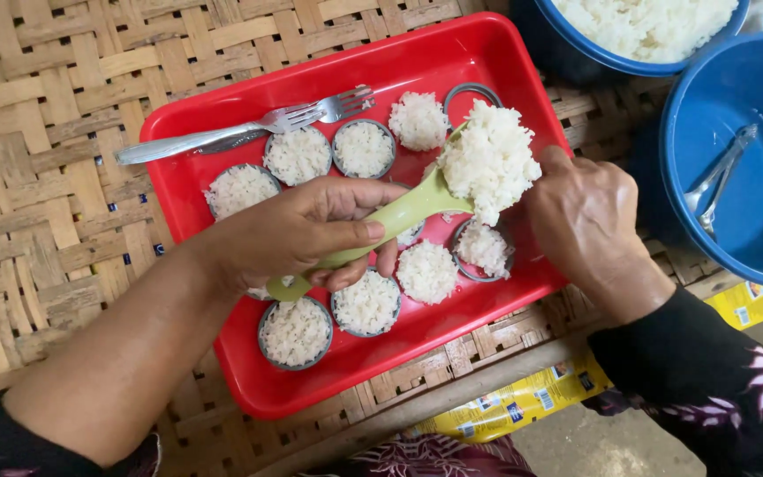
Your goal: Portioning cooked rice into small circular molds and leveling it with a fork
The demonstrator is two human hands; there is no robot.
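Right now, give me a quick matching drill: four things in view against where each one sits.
1 green rice paddle
2 forks
3 metal tongs
4 empty ring mould

A in the blue basin
B red tray's far right corner
C in the left hand
D tray's far left edge

Pairs: 1-C, 2-D, 3-A, 4-B

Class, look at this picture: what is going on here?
A person's left hand holds a pale green rice paddle heaped with cooked white rice over a red tray. The right hand rests beside the heap, fingers touching the rice. Small round metal moulds on the tray are mostly filled with rice; one ring at the back looks empty. Two forks lie across the tray. Blue bowls stand nearby.
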